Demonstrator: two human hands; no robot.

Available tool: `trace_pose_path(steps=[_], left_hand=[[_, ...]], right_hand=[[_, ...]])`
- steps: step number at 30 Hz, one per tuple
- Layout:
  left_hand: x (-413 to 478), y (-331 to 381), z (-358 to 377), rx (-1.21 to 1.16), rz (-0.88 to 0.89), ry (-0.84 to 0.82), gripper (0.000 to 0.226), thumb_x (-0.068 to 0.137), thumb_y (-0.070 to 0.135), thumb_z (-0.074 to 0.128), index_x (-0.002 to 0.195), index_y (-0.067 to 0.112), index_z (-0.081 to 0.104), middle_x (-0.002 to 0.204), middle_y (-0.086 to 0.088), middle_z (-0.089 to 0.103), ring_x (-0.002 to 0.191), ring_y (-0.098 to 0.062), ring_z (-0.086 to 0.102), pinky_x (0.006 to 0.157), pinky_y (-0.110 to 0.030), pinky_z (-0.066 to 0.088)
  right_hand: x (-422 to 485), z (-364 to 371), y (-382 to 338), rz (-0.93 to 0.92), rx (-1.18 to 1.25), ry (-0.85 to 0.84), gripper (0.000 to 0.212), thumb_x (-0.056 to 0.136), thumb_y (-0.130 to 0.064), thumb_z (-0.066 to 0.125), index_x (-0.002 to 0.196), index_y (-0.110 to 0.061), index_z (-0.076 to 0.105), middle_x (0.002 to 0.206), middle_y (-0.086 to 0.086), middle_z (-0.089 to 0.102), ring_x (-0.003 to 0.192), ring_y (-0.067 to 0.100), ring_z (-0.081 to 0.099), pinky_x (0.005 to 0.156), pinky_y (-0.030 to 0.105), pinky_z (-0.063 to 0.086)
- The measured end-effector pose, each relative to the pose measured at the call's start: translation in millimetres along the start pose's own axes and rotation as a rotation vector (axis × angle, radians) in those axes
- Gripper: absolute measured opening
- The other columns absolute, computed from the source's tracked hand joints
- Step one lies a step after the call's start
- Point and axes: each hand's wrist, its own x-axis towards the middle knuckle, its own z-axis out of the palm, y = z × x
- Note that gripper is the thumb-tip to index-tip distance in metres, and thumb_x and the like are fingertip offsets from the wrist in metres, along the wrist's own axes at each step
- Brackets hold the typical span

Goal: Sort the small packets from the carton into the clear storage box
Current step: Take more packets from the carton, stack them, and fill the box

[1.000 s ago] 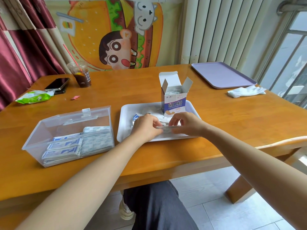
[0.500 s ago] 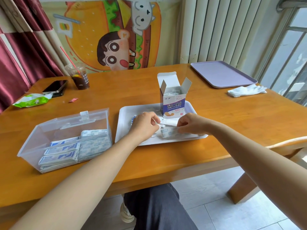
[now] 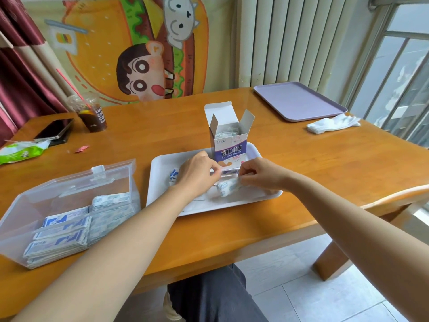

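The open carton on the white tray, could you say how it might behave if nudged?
The carton stands tall and narrow on the white tray, so it probably tips easily. Thin card with open flaps suggests it is light and would crush under a firm grip.

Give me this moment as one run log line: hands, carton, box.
left hand: pinches packets | right hand: pinches packets | carton: open, upright on tray | clear box: partly filled
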Motion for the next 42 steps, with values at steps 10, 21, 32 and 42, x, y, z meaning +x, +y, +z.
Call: trace_pose_path(steps=[10, 21, 32, 42], left_hand=[[-9.2, -7.2, -9.5, -0.272, -0.042, 0.049, 0.018, 0.091, 0.024, 0.059, 0.083, 0.018, 0.074, 0.087, 0.006, 0.070, 0.077, -0.010, 0.055, 0.064, -0.023, 0.035], [-28.0, -2.9, -12.8, -0.390, -0.078, -0.312, 0.016, 0.086, 0.032, 0.069, 0.083, 0.018, 0.075, 0.064, 0.001, 0.061, 0.058, -0.010, 0.044, 0.056, -0.025, 0.033], [-39.6, -32.9, -18.1, -0.039, -0.358, -0.030, 0.044, 0.091, 0.008, 0.051, 0.133, 0.020, 0.048, 0.136, -0.007, 0.044, 0.126, -0.028, 0.037, 0.100, -0.030, 0.033], [-34.5, -33.8, -14.5, -0.083, -0.243, 0.051, 0.039, 0.090, 0.020, 0.050, 0.129, 0.022, 0.054, 0.133, -0.001, 0.051, 0.124, -0.025, 0.037, 0.100, -0.032, 0.035]], right_hand=[[-4.9, -0.8, 1.7, -0.088, 0.129, 0.186, 0.007, 0.081, -0.016, 0.068, 0.087, -0.013, 0.067, 0.107, 0.000, 0.056, 0.095, 0.014, 0.055, 0.083, 0.029, 0.048], [-9.2, 1.6, 5.2, -0.031, 0.205, 0.197, 0.015, 0.079, -0.018, 0.059, 0.081, -0.004, 0.064, 0.070, 0.001, 0.057, 0.064, 0.012, 0.045, 0.059, 0.031, 0.033], [-7.5, 13.6, -23.6, -0.052, 0.509, -0.003, 0.015, 0.091, -0.007, 0.042, 0.089, 0.002, 0.054, 0.089, 0.009, 0.074, 0.056, 0.014, 0.041, 0.050, 0.022, 0.037], [1.4, 10.3, -15.5, 0.022, 0.387, 0.047, 0.014, 0.089, -0.008, 0.039, 0.086, -0.003, 0.052, 0.084, 0.006, 0.075, 0.055, 0.015, 0.043, 0.050, 0.026, 0.039]])
